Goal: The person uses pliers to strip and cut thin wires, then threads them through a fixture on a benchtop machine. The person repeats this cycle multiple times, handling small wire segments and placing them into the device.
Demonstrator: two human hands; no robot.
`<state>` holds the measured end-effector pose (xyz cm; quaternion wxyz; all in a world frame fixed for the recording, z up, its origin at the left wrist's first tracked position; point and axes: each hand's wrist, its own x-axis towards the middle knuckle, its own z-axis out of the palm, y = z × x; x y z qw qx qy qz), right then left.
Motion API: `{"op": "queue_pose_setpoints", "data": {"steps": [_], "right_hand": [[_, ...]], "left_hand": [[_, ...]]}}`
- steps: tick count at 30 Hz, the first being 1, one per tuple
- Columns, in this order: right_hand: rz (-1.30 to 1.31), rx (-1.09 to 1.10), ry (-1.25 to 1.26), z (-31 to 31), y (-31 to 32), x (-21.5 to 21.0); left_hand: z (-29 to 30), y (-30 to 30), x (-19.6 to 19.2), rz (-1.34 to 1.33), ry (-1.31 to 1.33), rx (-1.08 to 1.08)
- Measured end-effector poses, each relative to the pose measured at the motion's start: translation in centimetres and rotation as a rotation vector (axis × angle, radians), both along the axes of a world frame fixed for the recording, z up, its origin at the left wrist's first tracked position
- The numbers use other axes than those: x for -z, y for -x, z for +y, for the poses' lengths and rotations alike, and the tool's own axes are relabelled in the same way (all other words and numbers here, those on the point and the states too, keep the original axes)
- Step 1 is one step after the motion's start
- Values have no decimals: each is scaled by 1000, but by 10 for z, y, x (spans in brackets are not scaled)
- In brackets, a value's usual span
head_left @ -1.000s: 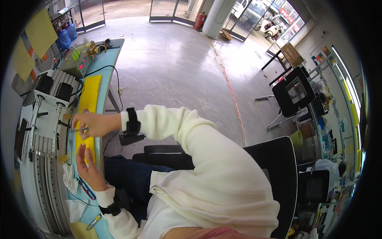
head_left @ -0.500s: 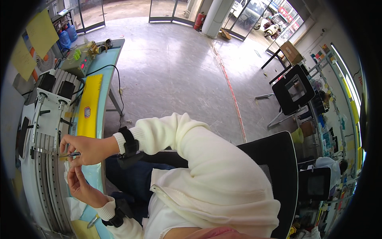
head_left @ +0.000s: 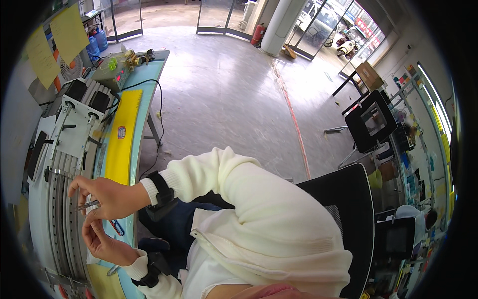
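Observation:
My right hand (head_left: 107,198), the upper one, holds a slim silver metal tool (head_left: 89,205) between its fingers, tip pointing left over the grooved metal rails (head_left: 59,224). Just below it, my left hand (head_left: 107,246) has thumb and fingertips pinched together, close against the right hand. Whatever sits in that pinch is too small to make out. A red-and-blue handled tool (head_left: 117,227) lies on the bench beside the hands. Left of the right hand, a small metal clamp (head_left: 60,172) crosses the rails.
A yellow strip (head_left: 124,134) lies along the light-blue bench. Behind the rails stands a carriage with black knobs (head_left: 72,124); a control box with red lights (head_left: 112,74) is at the far end. Under my left hand is a yellowish sheet (head_left: 105,281). A black chair (head_left: 371,122) stands right.
The whole view has shifted slightly. Both hands have moved a little nearer along the rails relative to the clamp, staying close together. The red-and-blue tool now shows between them and the bench edge.

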<state>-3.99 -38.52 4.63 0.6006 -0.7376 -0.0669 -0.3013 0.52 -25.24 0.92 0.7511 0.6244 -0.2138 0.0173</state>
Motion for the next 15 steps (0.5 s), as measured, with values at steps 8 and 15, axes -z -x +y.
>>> {"op": "queue_pose_setpoints", "data": {"steps": [8, 15], "right_hand": [[3, 43, 32, 8, 1, -12], [-14, 41, -60, 22, 1, -12]], "left_hand": [[13, -3, 3, 62, 20, 58], [25, -9, 6, 145, 175, 90]]}}
